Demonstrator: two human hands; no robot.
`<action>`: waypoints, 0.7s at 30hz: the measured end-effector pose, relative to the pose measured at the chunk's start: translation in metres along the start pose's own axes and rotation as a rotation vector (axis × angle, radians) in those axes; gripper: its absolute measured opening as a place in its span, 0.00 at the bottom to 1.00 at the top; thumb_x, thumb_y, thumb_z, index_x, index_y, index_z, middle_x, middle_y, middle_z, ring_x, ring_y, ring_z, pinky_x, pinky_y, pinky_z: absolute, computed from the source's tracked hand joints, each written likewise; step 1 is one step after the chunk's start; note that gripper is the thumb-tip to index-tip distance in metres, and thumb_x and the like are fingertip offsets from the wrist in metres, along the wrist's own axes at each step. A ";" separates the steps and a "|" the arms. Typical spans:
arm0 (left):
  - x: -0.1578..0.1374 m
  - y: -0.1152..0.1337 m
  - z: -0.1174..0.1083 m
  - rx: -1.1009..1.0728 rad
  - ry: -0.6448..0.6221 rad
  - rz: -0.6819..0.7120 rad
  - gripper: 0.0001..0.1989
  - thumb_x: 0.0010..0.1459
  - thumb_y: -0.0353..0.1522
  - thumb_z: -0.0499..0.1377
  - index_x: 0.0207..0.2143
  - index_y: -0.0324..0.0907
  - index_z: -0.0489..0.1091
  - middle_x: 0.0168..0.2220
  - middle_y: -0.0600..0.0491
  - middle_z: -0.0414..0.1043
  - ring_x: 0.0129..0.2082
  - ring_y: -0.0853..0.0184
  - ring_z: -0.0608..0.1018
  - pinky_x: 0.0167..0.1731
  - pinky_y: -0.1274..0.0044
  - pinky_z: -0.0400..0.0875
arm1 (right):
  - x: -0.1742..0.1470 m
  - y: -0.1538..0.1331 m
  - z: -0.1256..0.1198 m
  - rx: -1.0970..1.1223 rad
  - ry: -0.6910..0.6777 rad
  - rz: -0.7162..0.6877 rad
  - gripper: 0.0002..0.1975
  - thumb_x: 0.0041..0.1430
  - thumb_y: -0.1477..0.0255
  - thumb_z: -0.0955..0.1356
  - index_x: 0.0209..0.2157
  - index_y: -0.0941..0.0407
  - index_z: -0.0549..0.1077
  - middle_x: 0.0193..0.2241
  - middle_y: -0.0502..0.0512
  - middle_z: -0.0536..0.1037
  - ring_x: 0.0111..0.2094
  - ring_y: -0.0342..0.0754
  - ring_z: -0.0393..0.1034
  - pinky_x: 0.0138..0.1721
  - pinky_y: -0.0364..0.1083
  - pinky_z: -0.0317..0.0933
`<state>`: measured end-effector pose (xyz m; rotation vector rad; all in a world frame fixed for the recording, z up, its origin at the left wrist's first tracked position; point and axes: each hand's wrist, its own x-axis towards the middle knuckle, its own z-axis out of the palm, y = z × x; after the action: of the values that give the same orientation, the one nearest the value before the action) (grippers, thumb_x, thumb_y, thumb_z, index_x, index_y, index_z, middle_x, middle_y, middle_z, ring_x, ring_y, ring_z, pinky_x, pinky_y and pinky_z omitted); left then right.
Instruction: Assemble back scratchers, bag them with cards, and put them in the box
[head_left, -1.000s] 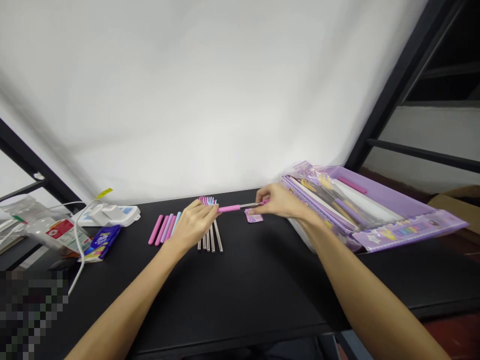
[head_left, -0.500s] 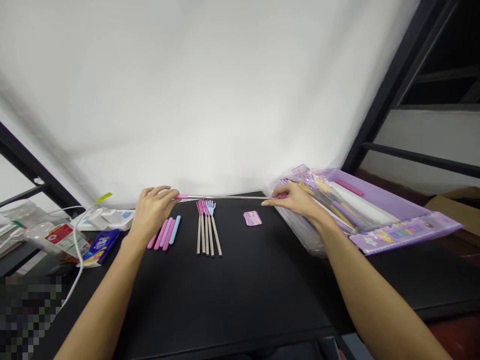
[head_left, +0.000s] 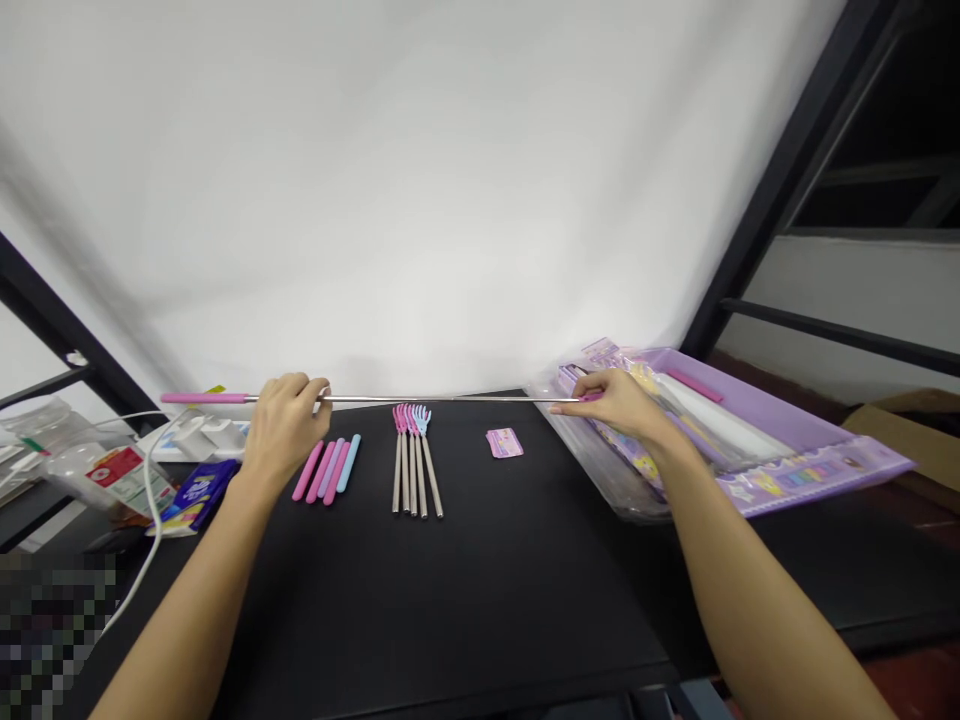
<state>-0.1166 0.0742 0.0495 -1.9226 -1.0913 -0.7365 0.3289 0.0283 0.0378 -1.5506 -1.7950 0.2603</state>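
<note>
A telescopic back scratcher (head_left: 405,399) stretches level above the table's far side, its thin metal rod drawn out long. My left hand (head_left: 289,425) is closed round the rod just right of the pink handle, which sticks out to the left. At the other end my right hand (head_left: 607,400) pinches the pink head, mostly hidden by the fingers. Below lie several metal rods (head_left: 415,475) with pink, purple and blue claw heads, side by side. Several pink, purple and blue handle sleeves (head_left: 328,470) lie left of them. A small stack of pink printed cards (head_left: 504,443) is to the right.
On the right, a purple box (head_left: 772,400) and clear plastic packaging (head_left: 630,495) hold more long items. To the left are a power strip (head_left: 221,435) with white plugs, a white cable (head_left: 154,500), a blue snack packet (head_left: 201,495) and a clear plastic container (head_left: 112,475). A white wall rises behind.
The back scratcher's rod has become longer. Its pink handle now shows left of my left hand, which grips the metal rod instead. My right hand has shifted slightly right.
</note>
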 end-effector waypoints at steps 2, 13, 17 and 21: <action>-0.001 -0.007 -0.001 -0.003 0.007 -0.033 0.07 0.61 0.29 0.55 0.36 0.41 0.74 0.28 0.50 0.68 0.32 0.59 0.73 0.36 0.69 0.63 | 0.000 0.003 -0.002 -0.008 0.023 0.018 0.24 0.43 0.50 0.75 0.18 0.55 0.68 0.18 0.47 0.63 0.26 0.45 0.57 0.28 0.44 0.49; 0.016 0.123 -0.016 -0.268 -0.088 0.235 0.20 0.64 0.26 0.53 0.58 0.41 0.66 0.36 0.47 0.70 0.37 0.59 0.72 0.38 0.69 0.64 | 0.001 -0.062 0.053 0.126 -0.184 -0.076 0.24 0.43 0.50 0.73 0.18 0.57 0.68 0.16 0.44 0.60 0.22 0.41 0.53 0.24 0.43 0.45; 0.015 0.096 -0.016 -0.208 -0.086 0.245 0.14 0.67 0.33 0.53 0.53 0.41 0.68 0.40 0.45 0.74 0.41 0.58 0.74 0.41 0.67 0.65 | 0.002 -0.042 0.037 0.123 -0.113 -0.031 0.25 0.42 0.49 0.74 0.18 0.57 0.68 0.16 0.45 0.61 0.23 0.42 0.55 0.25 0.43 0.47; 0.009 0.049 -0.007 -0.160 -0.117 0.196 0.12 0.69 0.36 0.51 0.46 0.41 0.71 0.36 0.48 0.75 0.35 0.60 0.76 0.38 0.68 0.66 | 0.003 -0.014 0.015 0.068 -0.080 0.023 0.23 0.41 0.51 0.75 0.18 0.56 0.70 0.17 0.46 0.64 0.25 0.44 0.59 0.27 0.43 0.50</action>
<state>-0.0702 0.0568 0.0433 -2.1967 -0.9182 -0.6244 0.3088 0.0318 0.0369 -1.5327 -1.8116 0.3949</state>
